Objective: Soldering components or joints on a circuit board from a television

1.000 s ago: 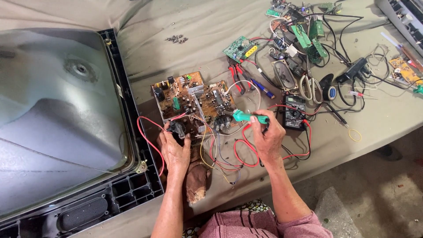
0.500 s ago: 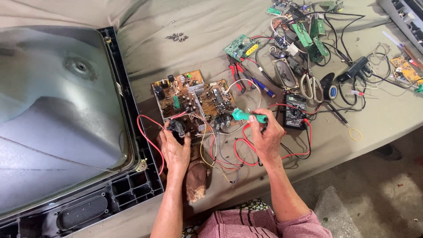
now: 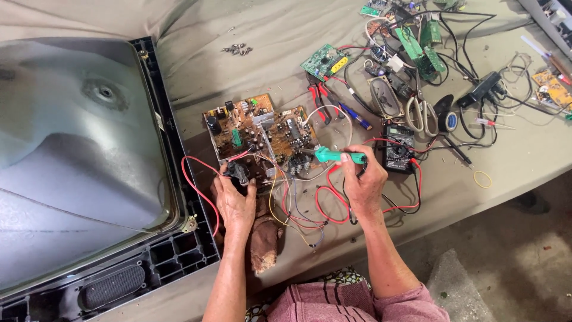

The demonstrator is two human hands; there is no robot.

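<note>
Meanwhile, at a cloth-covered table [image 3: 286,36], the right hand [image 3: 364,185] grips a green-handled soldering iron [image 3: 338,157] just beside the brown circuit board [image 3: 262,134], while the left hand [image 3: 234,200] clasps a black component [image 3: 237,173] at the board's near edge. Risks: loose red wires [image 3: 325,203] lie near the iron and could scorch; 1 slip could bridge neighbouring joints.

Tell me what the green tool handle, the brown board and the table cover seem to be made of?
Handle: likely plastic, smooth and evenly bright green. Board: probably resin laminate, flat matte brown, studded with parts. Cover: cloth, dull beige, creased into soft folds.
</note>
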